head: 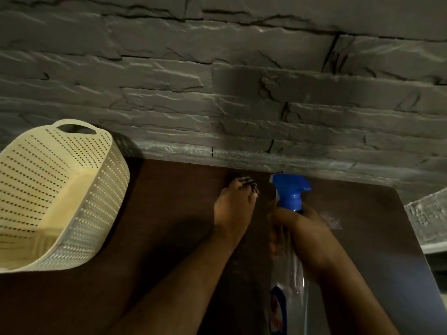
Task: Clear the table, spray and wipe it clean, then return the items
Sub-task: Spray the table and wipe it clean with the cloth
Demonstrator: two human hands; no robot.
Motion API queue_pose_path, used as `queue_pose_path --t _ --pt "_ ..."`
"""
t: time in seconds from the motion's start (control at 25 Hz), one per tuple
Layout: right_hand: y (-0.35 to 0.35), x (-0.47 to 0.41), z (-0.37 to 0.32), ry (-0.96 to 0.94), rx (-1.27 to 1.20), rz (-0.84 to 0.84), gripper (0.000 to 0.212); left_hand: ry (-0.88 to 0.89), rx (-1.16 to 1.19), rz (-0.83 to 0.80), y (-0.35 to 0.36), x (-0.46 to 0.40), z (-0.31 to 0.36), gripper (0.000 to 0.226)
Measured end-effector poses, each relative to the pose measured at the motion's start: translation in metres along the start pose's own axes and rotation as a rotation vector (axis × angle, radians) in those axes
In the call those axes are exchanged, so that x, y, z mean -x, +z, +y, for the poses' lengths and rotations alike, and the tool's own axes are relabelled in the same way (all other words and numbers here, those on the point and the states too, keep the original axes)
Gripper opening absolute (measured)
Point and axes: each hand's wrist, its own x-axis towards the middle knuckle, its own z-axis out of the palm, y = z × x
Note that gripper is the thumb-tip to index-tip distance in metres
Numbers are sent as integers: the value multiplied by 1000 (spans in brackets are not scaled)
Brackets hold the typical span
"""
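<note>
Here right hand (300, 228) grips spray bottle (291, 269)

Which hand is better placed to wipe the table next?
Left, probably. The left hand already pinches a striped cloth against the table; the right hand grips the spray bottle.

Spray bottle (290, 274): clear plastic, blue trigger head, label low on body; held upright over table, nozzle toward right.
Cloth (249, 183): striped black-and-white, small, mostly hidden under fingers, near far table edge by wall.
Table (169, 213): dark brown top, rounded far-right corner, faint pale wet smear right of bottle.
</note>
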Motion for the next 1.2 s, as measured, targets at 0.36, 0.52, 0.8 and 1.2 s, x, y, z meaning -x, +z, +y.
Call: queue_pose_path --t 0.36,0.52,0.8,1.2 --pt "-25 -2 8 13 32 59 7 -81 5 20 6 -27 51 25" --pt "-41 14 7 33 50 33 12 -58 -72 12 -12 5 4 28" --pt "-63 30 18 24 -11 23 13 -307 -13 92 18 -48 81 25" --pt "-77 43 23 -3 -39 27 15 -330 -121 142 -2 -42 31 28"
